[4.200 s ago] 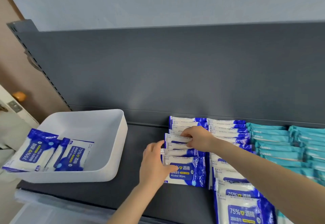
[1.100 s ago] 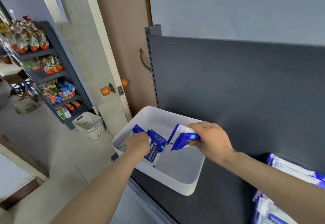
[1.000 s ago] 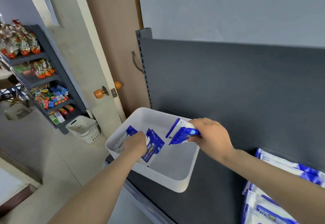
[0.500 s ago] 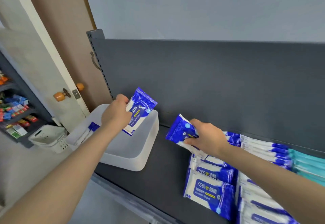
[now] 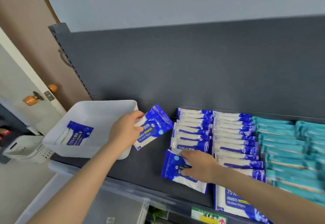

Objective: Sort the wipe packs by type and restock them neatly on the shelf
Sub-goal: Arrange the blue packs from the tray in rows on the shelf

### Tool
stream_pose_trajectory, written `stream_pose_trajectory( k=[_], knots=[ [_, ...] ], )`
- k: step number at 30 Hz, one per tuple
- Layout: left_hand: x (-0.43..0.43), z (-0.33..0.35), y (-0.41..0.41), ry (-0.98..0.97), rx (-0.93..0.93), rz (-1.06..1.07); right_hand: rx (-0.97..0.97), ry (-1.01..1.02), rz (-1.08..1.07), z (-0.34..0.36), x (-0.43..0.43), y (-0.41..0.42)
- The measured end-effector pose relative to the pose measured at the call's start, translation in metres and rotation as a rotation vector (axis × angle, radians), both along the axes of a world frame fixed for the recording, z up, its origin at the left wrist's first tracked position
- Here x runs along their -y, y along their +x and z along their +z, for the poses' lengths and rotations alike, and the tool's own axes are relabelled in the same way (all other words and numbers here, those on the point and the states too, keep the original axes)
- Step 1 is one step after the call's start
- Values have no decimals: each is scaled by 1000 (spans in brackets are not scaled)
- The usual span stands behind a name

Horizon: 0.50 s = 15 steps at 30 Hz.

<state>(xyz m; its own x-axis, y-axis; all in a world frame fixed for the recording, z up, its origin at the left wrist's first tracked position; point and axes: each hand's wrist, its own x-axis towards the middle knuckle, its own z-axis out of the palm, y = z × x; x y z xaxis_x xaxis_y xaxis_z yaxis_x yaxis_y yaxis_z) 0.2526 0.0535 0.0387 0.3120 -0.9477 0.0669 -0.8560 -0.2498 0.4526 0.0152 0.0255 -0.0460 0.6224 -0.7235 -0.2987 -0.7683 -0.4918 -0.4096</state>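
Observation:
My left hand (image 5: 125, 132) grips a blue-and-white alcohol wipe pack (image 5: 153, 127), held tilted just above the dark shelf (image 5: 140, 164), between the white bin and the stacked rows. My right hand (image 5: 198, 165) holds another blue alcohol wipe pack (image 5: 173, 168) at the front of the left blue row (image 5: 191, 128), low over the shelf. A second blue row (image 5: 233, 134) lies to its right. Teal wipe packs (image 5: 284, 144) fill the rows further right. One blue pack (image 5: 77, 134) lies inside the white bin (image 5: 91, 107).
The shelf's dark back panel (image 5: 193, 69) rises behind the rows. A door with orange knobs (image 5: 29, 99) stands to the left. A white basket (image 5: 22, 148) sits on the floor below the bin. A green price tag (image 5: 207, 215) hangs on the shelf's front edge.
Both hands lifted packs from the bin and carried them right. My right hand has lowered its pack to the front of the left blue row; my left pack now hovers beside that row.

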Motion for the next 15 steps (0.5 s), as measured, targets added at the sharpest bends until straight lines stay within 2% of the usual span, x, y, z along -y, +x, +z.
stream_pose_trajectory(
  k=[7, 11, 15],
  knots=[
    [-19, -23, -13, 93, -8, -204, -72, -126, -29, 7, 14, 2],
    [-26, -35, -43, 219, 18, -411, -65, -106, -69, 11, 33, 4],
    [-28, -55, -81, 187, 61, -514, -74, -74, -74, 19, 42, 8]
  ],
)
